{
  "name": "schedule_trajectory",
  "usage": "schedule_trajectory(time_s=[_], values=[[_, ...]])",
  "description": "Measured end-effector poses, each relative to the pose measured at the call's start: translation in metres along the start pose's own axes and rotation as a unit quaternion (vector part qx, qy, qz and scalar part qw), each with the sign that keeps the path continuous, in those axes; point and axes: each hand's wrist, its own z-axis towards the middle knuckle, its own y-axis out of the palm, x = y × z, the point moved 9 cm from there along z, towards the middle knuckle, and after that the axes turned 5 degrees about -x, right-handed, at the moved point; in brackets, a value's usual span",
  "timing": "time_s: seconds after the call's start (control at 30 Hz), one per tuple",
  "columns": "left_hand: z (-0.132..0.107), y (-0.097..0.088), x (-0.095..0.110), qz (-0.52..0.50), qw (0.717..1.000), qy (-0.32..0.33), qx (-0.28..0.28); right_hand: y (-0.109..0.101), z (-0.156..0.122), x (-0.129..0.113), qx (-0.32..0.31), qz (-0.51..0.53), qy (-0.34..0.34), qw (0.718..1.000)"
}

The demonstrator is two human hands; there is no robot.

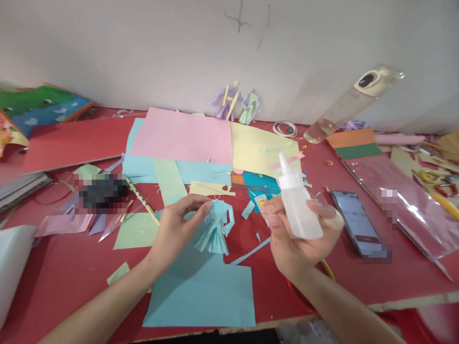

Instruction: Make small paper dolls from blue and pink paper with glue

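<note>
Blue paper dress (215,229): pinched near the shoulder, between the hands, its hem over the blue sheet (204,301); contact with the sheet cannot be told.
Left hand (181,220): thumb and fingertips pinch the dress; excess pressure could crease or tear it.
Right hand (301,253): fingers wrap the squeeze bottle (303,215), nozzle upward; over-squeezing while tipped could flood and soften paper.
Phone (356,222): lies beside the right hand; a stray drip could soil it.
</note>
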Motion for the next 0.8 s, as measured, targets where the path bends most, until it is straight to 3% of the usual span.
schedule_trajectory(time_s=[0.27, 0.43, 0.67, 0.8], values=[[0.002, -0.005, -0.006, -0.068, 0.997, -0.034, 0.022, 0.007, 0.002, -0.005, -0.015, 0.025, 0.007, 1.000], [0.002, -0.004, -0.001, -0.066, 0.998, -0.009, 0.022, 0.011, -0.001, 0.000, -0.038, 0.024, 0.036, 0.998], [0.001, -0.001, 0.002, -0.063, 0.998, -0.004, -0.002, 0.009, -0.004, -0.004, -0.055, -0.002, -0.003, 0.998], [0.003, 0.002, -0.008, -0.097, 0.995, -0.013, -0.010, 0.005, -0.002, -0.004, -0.045, -0.023, -0.018, 0.999]])
